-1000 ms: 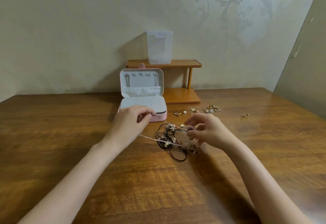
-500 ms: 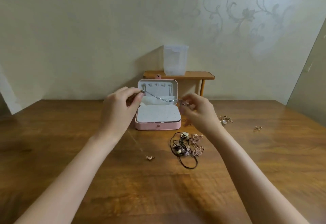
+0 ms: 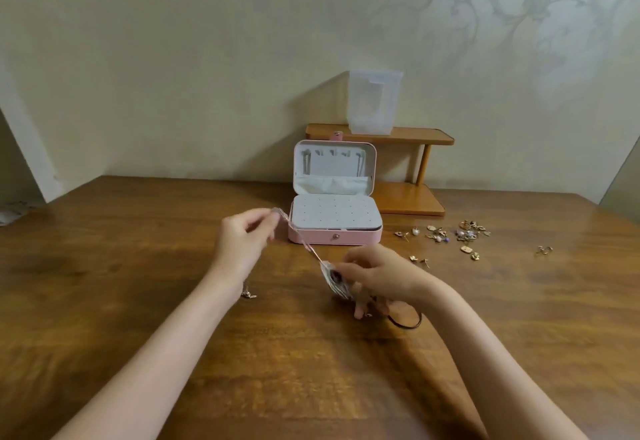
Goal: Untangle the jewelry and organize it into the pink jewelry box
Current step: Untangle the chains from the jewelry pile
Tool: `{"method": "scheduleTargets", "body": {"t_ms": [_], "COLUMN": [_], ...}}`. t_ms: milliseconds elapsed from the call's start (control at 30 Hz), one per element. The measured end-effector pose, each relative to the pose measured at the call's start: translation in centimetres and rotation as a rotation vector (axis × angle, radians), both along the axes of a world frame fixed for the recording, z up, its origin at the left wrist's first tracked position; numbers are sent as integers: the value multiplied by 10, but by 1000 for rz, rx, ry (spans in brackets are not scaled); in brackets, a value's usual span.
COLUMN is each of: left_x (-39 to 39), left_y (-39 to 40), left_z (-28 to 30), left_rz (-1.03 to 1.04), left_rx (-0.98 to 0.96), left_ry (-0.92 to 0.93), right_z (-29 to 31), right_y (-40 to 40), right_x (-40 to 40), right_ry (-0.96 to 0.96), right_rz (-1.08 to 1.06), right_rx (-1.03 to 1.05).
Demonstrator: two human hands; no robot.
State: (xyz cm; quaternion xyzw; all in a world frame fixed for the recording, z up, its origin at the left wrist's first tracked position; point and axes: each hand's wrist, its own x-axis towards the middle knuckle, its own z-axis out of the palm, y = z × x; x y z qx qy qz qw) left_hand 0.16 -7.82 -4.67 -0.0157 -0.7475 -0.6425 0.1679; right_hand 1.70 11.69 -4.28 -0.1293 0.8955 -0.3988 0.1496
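A chain (image 3: 304,243) stretches taut between both hands (image 3: 242,245) (image 3: 377,275).

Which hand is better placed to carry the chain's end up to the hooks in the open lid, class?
Probably the left. The left hand pinches the chain at its raised end, close beside the pink jewelry box. The right hand grips the lower end, nearer the table.

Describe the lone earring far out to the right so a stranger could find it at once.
Start at the open pink jewelry box near the back of the wooden table. To its right lies a scatter of earrings. Farther right sits one small gold earring, apart from all the others.
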Motion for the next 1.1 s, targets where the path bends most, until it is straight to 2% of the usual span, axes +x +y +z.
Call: {"method": "scheduleTargets", "body": {"t_ms": [67, 133, 267, 333, 367, 433, 533, 633, 800, 967, 1100], "left_x": [-1, -1, 3, 6, 8, 14, 22, 24, 21, 17, 17], "left_y": [-5, -5, 3, 6, 7, 12, 23, 28, 28, 29, 29], "left_z": [2, 3, 5, 9, 11, 15, 20, 20, 10, 3, 2], "left_rz": [44, 30, -20, -72, -105, -173, -264, -289, -296, -294, -310], "left_rx": [111, 119, 92, 95, 92, 85, 51, 2, -130, -219, -213], "left_ry": [-12, -22, -6, -7, -3, 15, 46, 87, 73, 57, 68], "right_z": [-3, -7, -10, -8, -7, 0, 12, 15, 6, 1, -1], "right_y": [6, 13, 26, 27, 25, 16, -1, -7, -2, -3, 0], "right_x": [-3, -5, -12, -12, -10, -3, 8, 12, 10, 8, 8], "right_ry": [56, 130, 314, 448, 518, 573, 492, 415, 351, 390, 359], "right_rz": [-21, -53, -167, -226, -239, -229, -138, -124, -154, -155, -175], "right_rx": [-19, 14, 269, 312, 266, 20, -422, -651, -727, -624, -635]}}
